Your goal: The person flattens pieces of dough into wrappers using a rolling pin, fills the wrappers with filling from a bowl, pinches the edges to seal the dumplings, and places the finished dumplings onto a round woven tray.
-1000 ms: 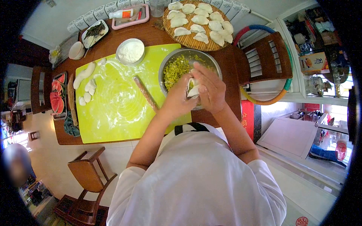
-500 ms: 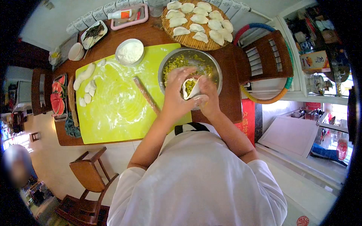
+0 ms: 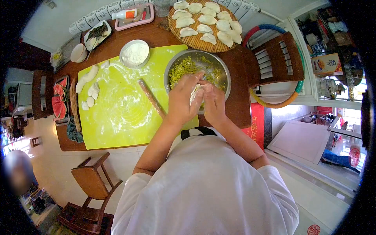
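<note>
Over the near part of a metal bowl (image 3: pixel 224 66) with green-yellow filling (image 3: pixel 182 70), my two hands meet around a folded dumpling (image 3: pixel 194 92). My left hand (image 3: pixel 183 100) is wrapped round its left side, while the fingers of my right hand (image 3: pixel 214 102) press its edge from the right. Most of the dumpling is hidden by the fingers. A floury rolling pin (image 3: pixel 152 98) lies to the left on the green mat (image 3: pixel 117 129). Behind the bowl, several shaped dumplings (image 3: pixel 207 20) rest on a round woven tray (image 3: pixel 194 42).
A flour bowl (image 3: pixel 135 53) stands at the mat's back edge. Dough pieces (image 3: pixel 93 90) lie on its left. Watermelon slices (image 3: pixel 59 106) sit at the table's left end. One chair (image 3: pixel 274 58) is at right, another (image 3: pixel 91 182) at lower left. A person (image 3: pixel 18 172) is far left.
The dumpling wrapper, open with filling showing half a second ago, is now folded between my fingers. My right hand's fingers have closed in toward my left hand.
</note>
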### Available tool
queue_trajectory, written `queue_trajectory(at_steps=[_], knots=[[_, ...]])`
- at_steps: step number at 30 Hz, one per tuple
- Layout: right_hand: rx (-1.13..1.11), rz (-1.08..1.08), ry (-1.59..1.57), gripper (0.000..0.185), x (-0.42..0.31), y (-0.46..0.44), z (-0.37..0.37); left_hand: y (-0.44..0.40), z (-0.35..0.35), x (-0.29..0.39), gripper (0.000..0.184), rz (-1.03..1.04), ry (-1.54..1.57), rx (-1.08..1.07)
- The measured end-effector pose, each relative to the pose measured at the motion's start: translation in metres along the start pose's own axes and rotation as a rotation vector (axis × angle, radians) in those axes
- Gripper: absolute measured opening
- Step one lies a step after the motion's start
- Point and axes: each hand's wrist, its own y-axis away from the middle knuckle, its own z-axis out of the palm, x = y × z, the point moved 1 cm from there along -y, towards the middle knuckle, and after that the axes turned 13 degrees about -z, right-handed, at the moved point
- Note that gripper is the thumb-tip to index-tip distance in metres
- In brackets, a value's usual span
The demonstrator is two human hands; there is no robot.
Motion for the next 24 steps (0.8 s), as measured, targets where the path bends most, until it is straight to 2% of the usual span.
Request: queue_trajectory(at_steps=[4, 6, 16, 20, 22, 24], knots=[[-0.014, -0.039, 0.093, 0.043, 0.000, -0.001, -0.003, 0.001, 0.004, 0.004, 0.034, -0.008, -0.062, 0.043], [-0.019, -0.044, 0.100, 0.042, -0.003, -0.002, -0.004, 0.001, 0.007, 0.001, 0.032, 0.060, -0.059, 0.109], [-0.022, -0.056, 0.170, 0.037, -0.003, 0.000, -0.005, 0.002, 0.009, 0.005, 0.031, 0.056, -0.098, 0.125], [0.006, -0.060, 0.167, 0.037, 0.006, 0.001, -0.002, 0.002, 0.006, 0.009, 0.033, 0.017, -0.103, 0.127], [0.056, 0.017, 0.013, 0.038, 0.012, 0.003, -0.001, 0.002, 0.006, 0.007, 0.034, -0.021, -0.080, 0.126], [0.054, 0.015, 0.017, 0.039, 0.013, 0.003, 0.000, 0.002, 0.007, 0.000, 0.036, -0.016, 0.009, 0.126]])
